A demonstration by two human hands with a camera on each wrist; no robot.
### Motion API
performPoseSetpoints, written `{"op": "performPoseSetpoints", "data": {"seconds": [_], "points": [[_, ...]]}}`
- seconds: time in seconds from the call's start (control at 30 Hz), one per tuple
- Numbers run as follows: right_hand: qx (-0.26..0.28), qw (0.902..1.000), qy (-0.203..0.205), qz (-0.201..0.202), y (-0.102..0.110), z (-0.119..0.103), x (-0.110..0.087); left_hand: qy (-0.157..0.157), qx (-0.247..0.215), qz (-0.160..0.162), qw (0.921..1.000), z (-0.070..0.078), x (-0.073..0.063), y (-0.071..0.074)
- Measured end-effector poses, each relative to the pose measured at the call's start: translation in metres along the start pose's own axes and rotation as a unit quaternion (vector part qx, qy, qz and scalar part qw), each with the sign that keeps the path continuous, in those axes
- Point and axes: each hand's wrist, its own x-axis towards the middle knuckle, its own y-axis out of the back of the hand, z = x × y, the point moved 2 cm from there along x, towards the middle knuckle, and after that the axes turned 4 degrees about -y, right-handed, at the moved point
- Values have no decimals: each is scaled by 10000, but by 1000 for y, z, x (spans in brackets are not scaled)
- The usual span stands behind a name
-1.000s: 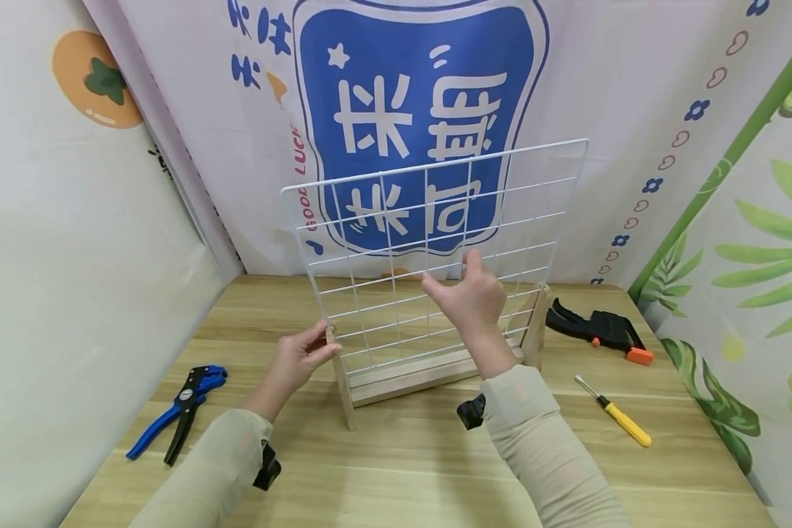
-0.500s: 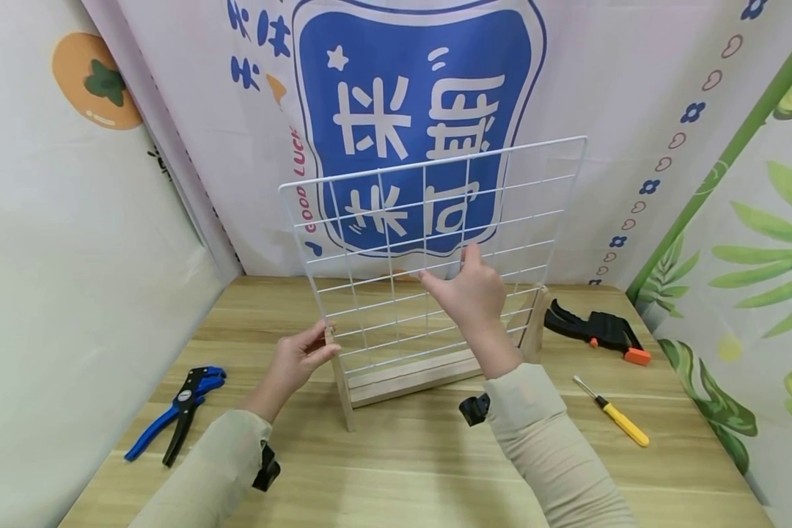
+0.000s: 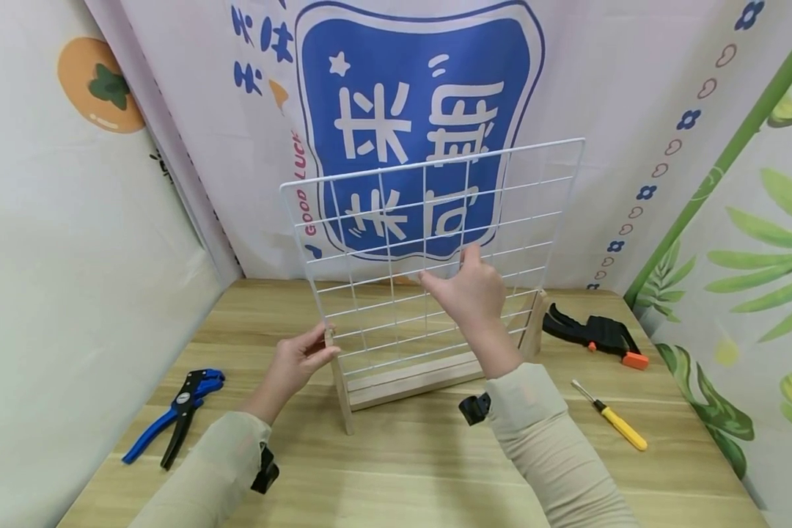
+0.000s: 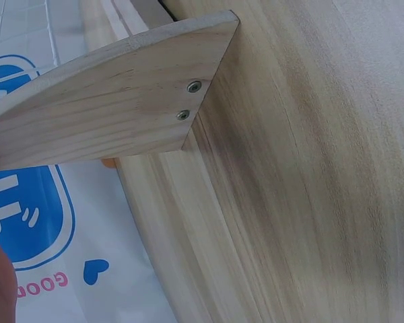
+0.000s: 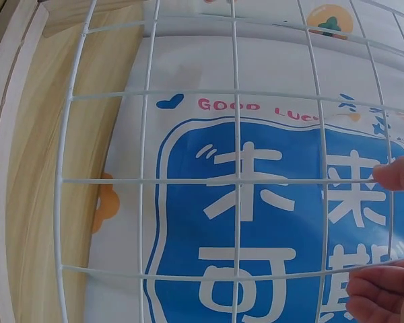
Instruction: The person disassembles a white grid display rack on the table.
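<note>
A white wire grid panel stands upright, leaning slightly, in a wooden stand with a side board at each end. At the top of the left side board, my left hand grips the wood beside the panel's edge. Two screws show low on that board in the left wrist view. My right hand holds the panel near its middle, thumb on one wire and fingers curled at another. In the right wrist view, the fingers appear only at the right edge.
Blue-and-black wire-stripper pliers lie on the wooden table at left. To the right are a black clamp with orange parts and a yellow-handled screwdriver. A printed cloth hangs behind the table.
The head view has shifted very slightly. Both hands keep their hold, and the panel and stand show no clear movement.
</note>
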Motion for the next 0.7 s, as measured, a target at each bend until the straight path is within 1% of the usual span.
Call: {"op": "performPoseSetpoints", "data": {"seconds": [0.1,0.2,0.47,0.7], "points": [[-15,10000,20,27,1,-1,2,55,47,-42,10000,-2,0,0],[-28,10000,38,24,3,-3,3,32,100,-52,9999,-3,-1,-1],[43,10000,-71,-39,5,-6,5,-87,175,30,9998,-4,-1,0],[50,9998,-148,-94,7,-8,5,-64,237,-5,9997,-4,-2,0]]}}
